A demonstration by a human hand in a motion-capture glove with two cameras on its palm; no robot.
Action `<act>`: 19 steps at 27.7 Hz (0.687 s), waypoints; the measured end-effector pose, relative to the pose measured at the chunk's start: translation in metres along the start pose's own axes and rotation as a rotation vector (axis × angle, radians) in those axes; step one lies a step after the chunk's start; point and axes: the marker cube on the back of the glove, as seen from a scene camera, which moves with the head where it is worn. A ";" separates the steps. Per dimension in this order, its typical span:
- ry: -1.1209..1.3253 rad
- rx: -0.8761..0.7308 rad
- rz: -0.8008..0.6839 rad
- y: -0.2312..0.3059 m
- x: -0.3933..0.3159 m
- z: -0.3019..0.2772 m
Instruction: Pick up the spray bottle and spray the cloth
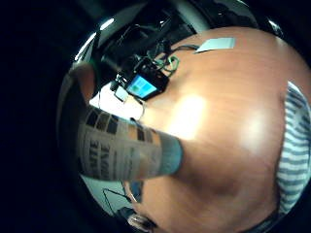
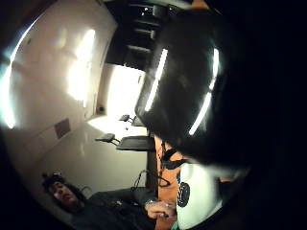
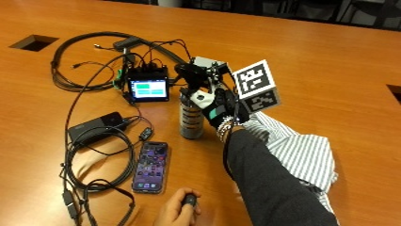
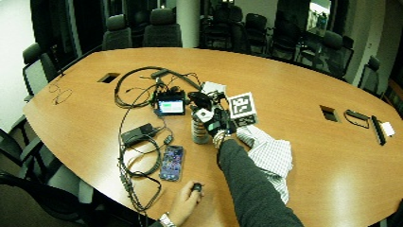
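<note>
The wooden bench [image 3: 351, 61] carries a striped cloth [image 3: 307, 153], grey and white, crumpled beside the spray bottle [image 3: 191, 120]. The bottle stands upright, with printed label and black head. The gloved right hand [image 3: 216, 106] has its grip closed around it.

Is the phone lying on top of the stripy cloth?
No, the phone lies on the bare wooden table by the cables, on the far side of the spray bottle from the striped cloth.
</note>
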 end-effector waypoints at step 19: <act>0.892 -0.430 -0.108 0.064 -0.058 -0.050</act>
